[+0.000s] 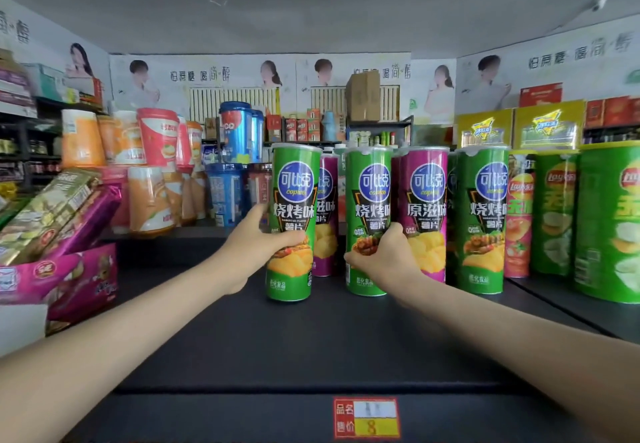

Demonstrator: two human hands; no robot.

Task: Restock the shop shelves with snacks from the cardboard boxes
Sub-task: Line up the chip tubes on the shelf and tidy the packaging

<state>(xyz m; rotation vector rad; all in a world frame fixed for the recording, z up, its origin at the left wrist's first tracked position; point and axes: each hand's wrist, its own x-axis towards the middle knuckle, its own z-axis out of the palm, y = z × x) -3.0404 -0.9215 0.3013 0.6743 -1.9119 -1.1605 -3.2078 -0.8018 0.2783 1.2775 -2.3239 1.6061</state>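
Two tall green chip cans stand upright on the dark top shelf. My left hand grips the left green can around its middle. My right hand grips the second green can low on its side. A purple can stands just right of it, touching my right hand's knuckles, and a third green can follows. Another purple can stands behind, between the two held ones.
Green and pink Lay's cans fill the shelf's right end. Pink snack boxes lean at the left. Orange, red and blue cups are stacked beyond. A red price tag sits on the shelf's front edge.
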